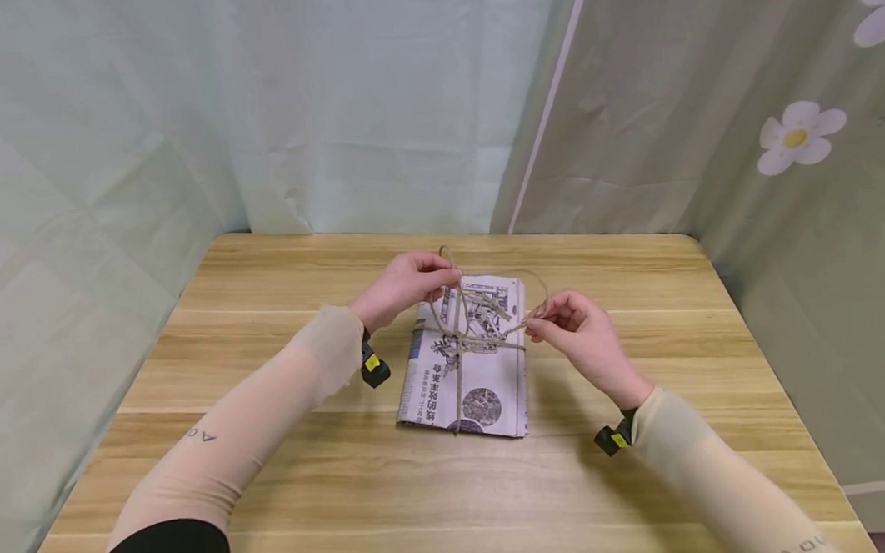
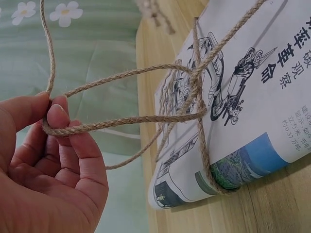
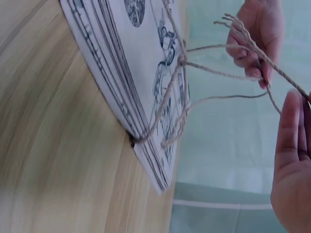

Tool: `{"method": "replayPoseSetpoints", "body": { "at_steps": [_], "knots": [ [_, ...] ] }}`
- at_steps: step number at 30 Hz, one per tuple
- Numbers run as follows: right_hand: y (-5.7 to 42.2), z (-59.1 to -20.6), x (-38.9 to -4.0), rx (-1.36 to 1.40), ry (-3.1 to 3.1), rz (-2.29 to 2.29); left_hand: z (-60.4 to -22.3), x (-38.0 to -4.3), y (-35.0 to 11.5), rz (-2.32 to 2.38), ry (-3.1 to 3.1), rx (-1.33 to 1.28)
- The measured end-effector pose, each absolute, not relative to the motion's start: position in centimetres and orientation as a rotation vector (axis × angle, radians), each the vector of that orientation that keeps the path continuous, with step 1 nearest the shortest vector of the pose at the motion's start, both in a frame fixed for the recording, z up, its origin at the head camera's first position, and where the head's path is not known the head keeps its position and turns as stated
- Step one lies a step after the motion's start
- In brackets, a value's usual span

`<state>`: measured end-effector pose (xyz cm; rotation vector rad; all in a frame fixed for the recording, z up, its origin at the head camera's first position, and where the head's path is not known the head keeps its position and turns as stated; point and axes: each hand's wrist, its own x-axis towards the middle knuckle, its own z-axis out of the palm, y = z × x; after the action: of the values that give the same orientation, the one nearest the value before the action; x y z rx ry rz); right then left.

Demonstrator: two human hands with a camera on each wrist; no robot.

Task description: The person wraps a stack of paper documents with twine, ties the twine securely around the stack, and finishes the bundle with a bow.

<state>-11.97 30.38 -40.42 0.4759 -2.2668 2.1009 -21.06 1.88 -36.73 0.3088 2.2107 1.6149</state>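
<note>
A flat, folded bundle of newspaper (image 1: 430,402) lies on the table, with brown twine (image 1: 459,384) crossed over its top and knotted near the middle. My left hand (image 1: 409,282) is raised over the bundle's far left corner, pinching a loop of the twine between thumb and fingers. In the left wrist view two strands run from the knot to that left hand (image 2: 53,179). Off the right edge of the bundle, my right hand (image 1: 576,332) pinches another length of twine by the fingertips. Frayed twine ends (image 3: 238,24) stick out near it in the right wrist view.
The wooden table (image 1: 311,500) extends on every side of the bundle. Pale green curtains (image 1: 388,104) hang behind it and at both sides, with white flowers (image 1: 804,149) printed at the right. A small black camera sits on each wrist.
</note>
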Motion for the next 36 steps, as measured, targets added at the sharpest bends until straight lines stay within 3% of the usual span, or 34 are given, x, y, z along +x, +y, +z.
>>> {"method": "replayPoseSetpoints", "body": {
  "at_steps": [21,36],
  "knots": [
    [25.9,-41.8,-13.2,0.774,-2.485,1.356,-37.1,-21.0,1.7,1.552,2.265,0.336],
    [24.6,-43.6,-14.4,0.744,-2.946,1.129,-37.4,-20.9,1.4,1.600,2.223,0.320]
  ]
}}
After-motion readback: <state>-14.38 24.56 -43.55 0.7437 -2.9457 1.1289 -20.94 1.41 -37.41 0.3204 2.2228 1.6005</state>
